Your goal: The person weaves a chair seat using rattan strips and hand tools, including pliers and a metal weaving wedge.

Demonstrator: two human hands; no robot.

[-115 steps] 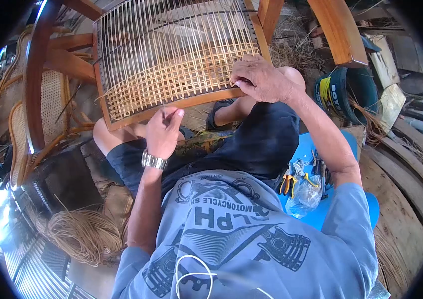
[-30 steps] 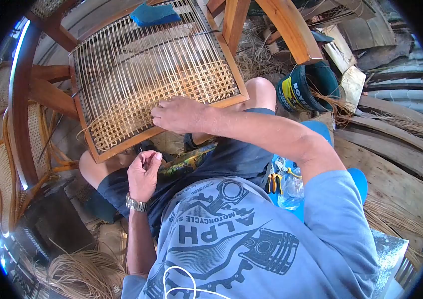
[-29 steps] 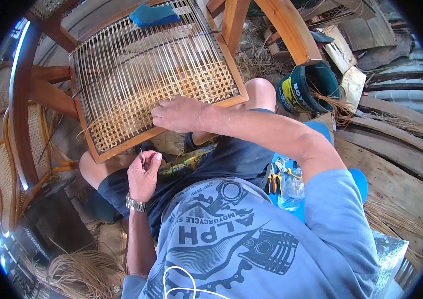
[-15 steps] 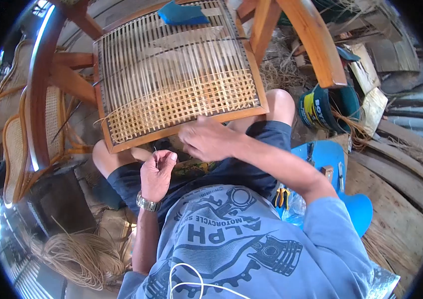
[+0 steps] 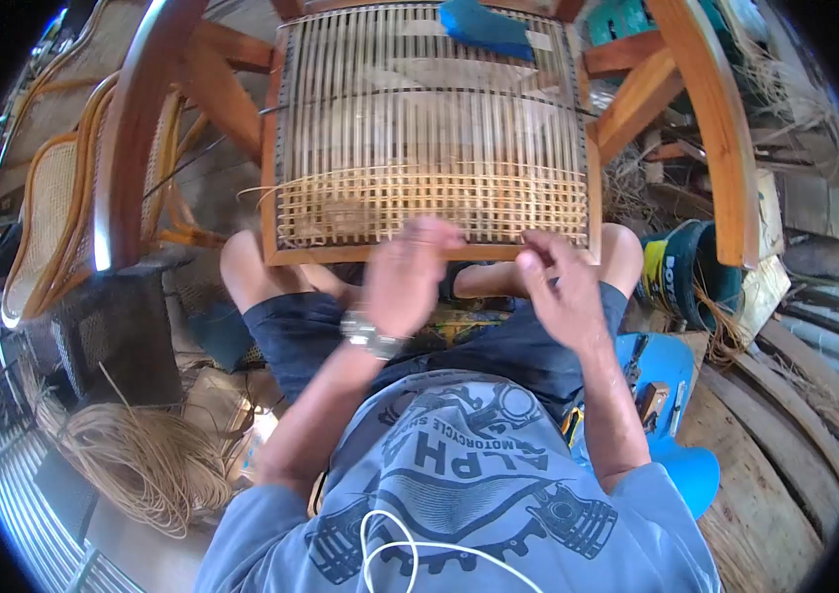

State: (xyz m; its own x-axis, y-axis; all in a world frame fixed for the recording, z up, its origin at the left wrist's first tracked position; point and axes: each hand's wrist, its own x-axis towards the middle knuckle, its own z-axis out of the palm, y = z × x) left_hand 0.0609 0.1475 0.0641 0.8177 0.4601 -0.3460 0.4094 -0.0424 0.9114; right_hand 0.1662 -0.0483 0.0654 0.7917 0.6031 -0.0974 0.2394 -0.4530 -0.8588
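A wooden chair frame [image 5: 237, 249] lies tilted before me, its seat of pale cane strands [image 5: 429, 124] strung lengthwise. Across the part nearest me, the cane weave [image 5: 528, 198] forms a square grid. My left hand [image 5: 405, 282], wearing a metal watch, is smeared by motion over the seat's near rail [image 5: 494, 252]; what its fingers do is hidden by the blur. To the right, my right hand [image 5: 568, 296] is at the same rail, thumb and fingers slightly apart, fingertips overlapping the weave's edge. A loose cane end curls out past the seat's left side.
A blue piece [image 5: 489, 30] rests on the far strands. Cane-backed chair parts [image 5: 49, 217] stand at left, above a coil of cane [image 5: 143, 460]. At right are a green bucket [image 5: 706, 277], wooden boards [image 5: 746, 445] and a blue plastic stool [image 5: 686, 469] with tools on it.
My right hand has moved from beside the left hand out to the right. My left hand has risen toward the seat's near rail. The view has turned, so the seat appears straighter.
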